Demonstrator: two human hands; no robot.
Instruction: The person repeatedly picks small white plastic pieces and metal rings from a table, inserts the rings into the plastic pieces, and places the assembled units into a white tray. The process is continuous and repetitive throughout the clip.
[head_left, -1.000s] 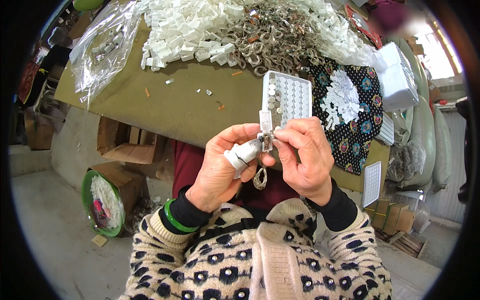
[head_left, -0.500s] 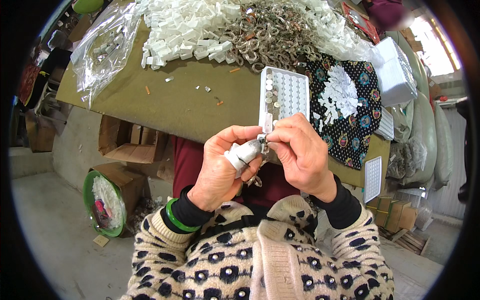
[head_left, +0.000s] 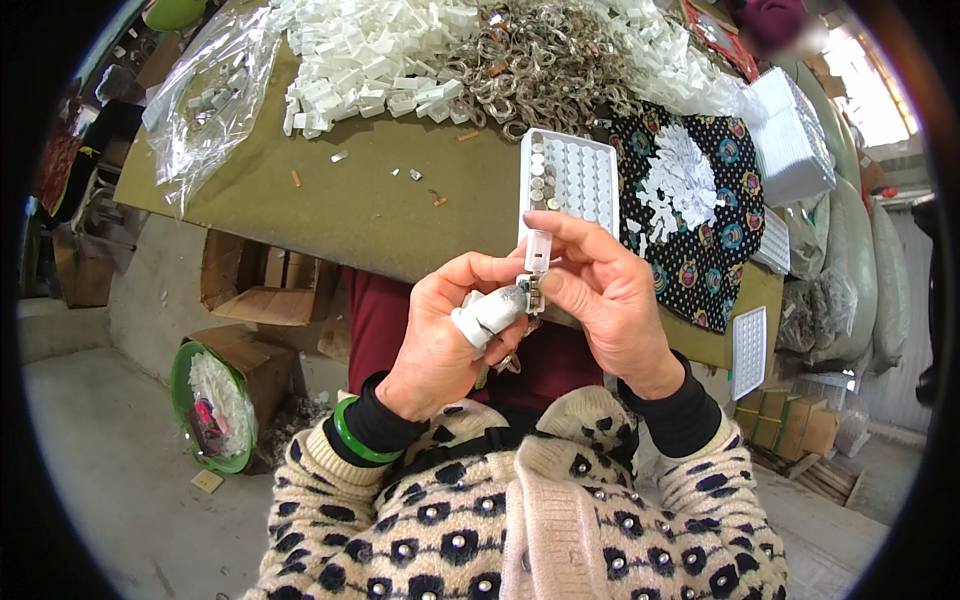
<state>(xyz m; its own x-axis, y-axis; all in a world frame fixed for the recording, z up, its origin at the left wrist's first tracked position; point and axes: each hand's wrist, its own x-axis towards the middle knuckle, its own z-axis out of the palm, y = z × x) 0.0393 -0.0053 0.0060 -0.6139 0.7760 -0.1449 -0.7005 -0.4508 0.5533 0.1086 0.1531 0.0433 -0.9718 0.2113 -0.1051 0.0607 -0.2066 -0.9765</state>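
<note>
The small clear case (head_left: pixel 538 246) is just on the near side of the white tray (head_left: pixel 589 165). My left grip (head_left: pixel 435 325) pinches its lower part narrowly; my right grip (head_left: pixel 615 308) holds it too, thumb against the lower part, fingers around the upright flap. If either pinch loosens, I judge the case could slip and drop short of the tray; the smooth white finger cover (head_left: pixel 490 314) may give little friction. Pressing the flap crookedly could strain its joint. My right fingers are so near the tray that a jerk could jostle the loose discs (head_left: pixel 538 170) along its left side.

My right thumb hides part of the case's inside, so I can't tell how its contents sit. The wire loop (head_left: pixel 508 362), nearer me than the tray, is mostly behind my left fingers. Beyond the tray, the frame's top edge cuts off the white heap (head_left: pixel 375 60).
</note>
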